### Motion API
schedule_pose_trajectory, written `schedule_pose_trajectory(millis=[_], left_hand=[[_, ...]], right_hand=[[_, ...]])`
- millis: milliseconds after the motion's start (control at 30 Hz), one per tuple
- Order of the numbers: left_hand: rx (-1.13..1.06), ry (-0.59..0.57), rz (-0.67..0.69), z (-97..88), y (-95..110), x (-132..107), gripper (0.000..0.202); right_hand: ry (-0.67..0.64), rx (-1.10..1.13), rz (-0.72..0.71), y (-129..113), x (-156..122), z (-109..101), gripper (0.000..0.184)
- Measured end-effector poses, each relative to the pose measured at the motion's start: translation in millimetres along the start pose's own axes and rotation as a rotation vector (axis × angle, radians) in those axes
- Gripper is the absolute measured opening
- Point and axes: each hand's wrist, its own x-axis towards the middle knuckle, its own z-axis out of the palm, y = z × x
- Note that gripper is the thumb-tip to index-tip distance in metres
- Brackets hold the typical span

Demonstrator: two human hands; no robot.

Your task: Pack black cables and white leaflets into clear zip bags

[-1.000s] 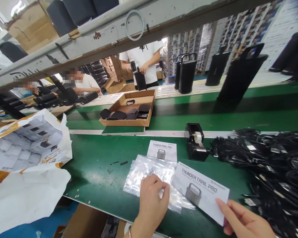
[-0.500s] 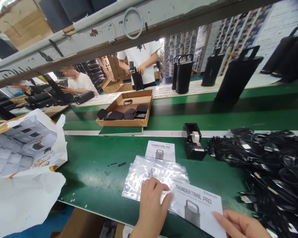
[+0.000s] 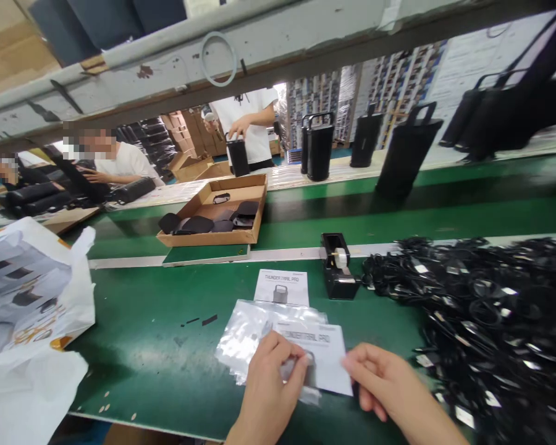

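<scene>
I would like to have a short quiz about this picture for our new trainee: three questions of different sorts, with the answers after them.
1. True or false: the right hand holds a printed leaflet by its edge.
2. Fill in the missing word: the left hand is on the clear plastic ____.
3. What stands on the green table, just left of the pile of black cables?

Key:
1. True.
2. bags.
3. The tape dispenser.
</scene>
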Motion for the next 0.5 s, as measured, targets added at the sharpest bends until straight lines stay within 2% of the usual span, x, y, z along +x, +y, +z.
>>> schedule_pose_trajectory(millis=[133,233,333,433,467,500], left_hand=[[-0.088,-0.034,0.042,6.2,5.7,6.7,0.016],[-0.102,-0.021,0.061,9.7,4.5,10.6,0.017],[-0.038,0.018,0.064,15.2,-2.6,10.6,0.016],[0.036,0.039,0.11,22.8,-10.8,7.7,0.016],[0.055,0.039,0.123,25.1,-12.7,6.7,0.016],[0.068,0.038,0.129,27.0,-13.8,6.0,0.016]], right_hand=[[-0.011,-0.113,-0.144,-13.5,14.1,34.1,0.021],[0.025,-0.284,-0.279,-24.9,13.1,32.9,0.019],[0.179,-0.468,-0.324,-32.3,4.3,-6.8,0.023],[0.491,-0.665,-0.23,-31.7,-0.4,-69.1,0.028],[0.638,-0.864,-0.212,-30.0,0.3,-88.8,0.029],[0.708,-1.024,-0.226,-28.0,2.3,-106.0,0.03]])
